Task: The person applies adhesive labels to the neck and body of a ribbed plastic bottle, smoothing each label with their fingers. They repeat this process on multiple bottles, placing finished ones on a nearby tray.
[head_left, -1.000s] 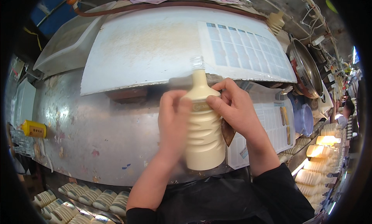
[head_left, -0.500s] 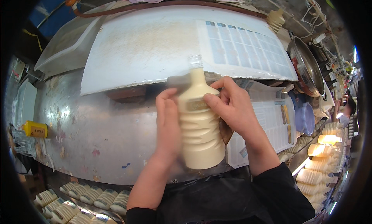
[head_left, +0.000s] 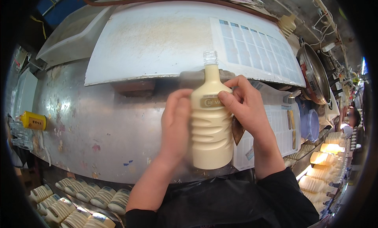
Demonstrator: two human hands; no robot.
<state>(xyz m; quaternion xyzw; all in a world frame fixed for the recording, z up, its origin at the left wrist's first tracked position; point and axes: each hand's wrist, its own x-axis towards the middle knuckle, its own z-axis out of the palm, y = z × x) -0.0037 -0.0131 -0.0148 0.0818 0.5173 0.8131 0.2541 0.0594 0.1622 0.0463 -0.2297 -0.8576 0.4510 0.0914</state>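
Observation:
A cream-coloured plastic bottle point(head_left: 212, 129) with a clear threaded neck and wavy ridges stands out in front of me, its neck pointing away. A small dark beige label point(head_left: 212, 101) sits across its upper body. My right hand point(head_left: 245, 100) is closed on the bottle's right shoulder, the thumb pressed on the label's right end and the forefinger bent above it. Along the bottle's left side is my left hand point(head_left: 176, 117), its fingers beside the label's left end. Motion smears that hand, so its exact grip is unclear.
Beyond the bottle, a raised white board point(head_left: 153, 39) carries a sheet of pale blue labels point(head_left: 252, 46). Another label sheet point(head_left: 271, 117) lies at right, near a purple bucket point(head_left: 311, 123) and a metal pan point(head_left: 317, 76). A yellow bottle point(head_left: 33, 120) lies left. Similar cream bottles point(head_left: 92, 192) fill racks.
The bottle and both hands appear slightly farther right in view, and the whole scene has shifted a little. The bottle stands more upright in the picture, its label clearer. My right thumb stays on the label.

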